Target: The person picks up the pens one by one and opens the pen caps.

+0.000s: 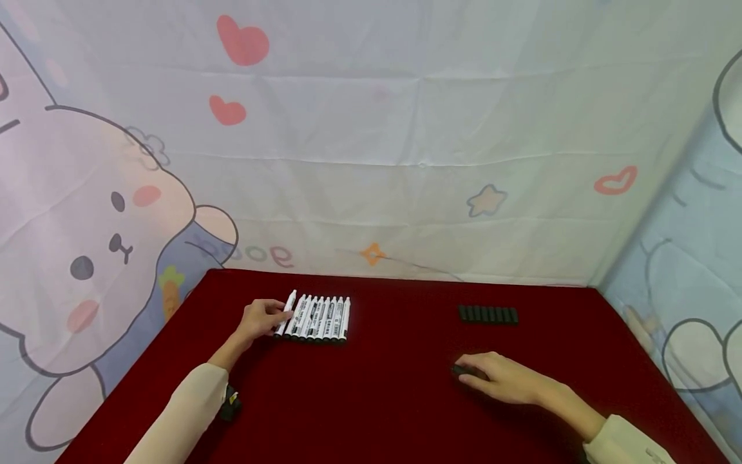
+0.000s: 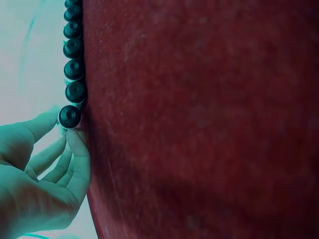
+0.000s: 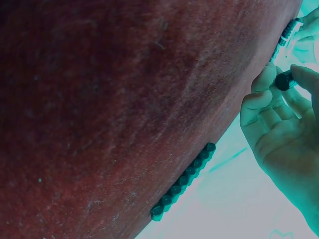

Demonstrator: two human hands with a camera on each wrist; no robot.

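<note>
A white marker [image 1: 290, 301] with a black end lies slightly tilted at the left end of a row of markers [image 1: 326, 317]. My left hand [image 1: 259, 318] pinches it between thumb and fingers; its round black end [image 2: 70, 116] faces the camera in the left wrist view. Several more white markers with dark print lie side by side to its right, their narrow tips pointing away. Over the right part of the table, my right hand [image 1: 503, 377] holds a black marker cap [image 3: 284, 80] between thumb and fingertips. The hand covers part of the cap in the head view.
Several black caps [image 1: 488, 314] stand in a tight row at the back right, beyond my right hand. Dark red cloth [image 1: 382, 399] covers the table. A pale printed curtain [image 1: 371, 129] hangs along the back and sides. A dark device [image 1: 230, 405] shows by my left sleeve.
</note>
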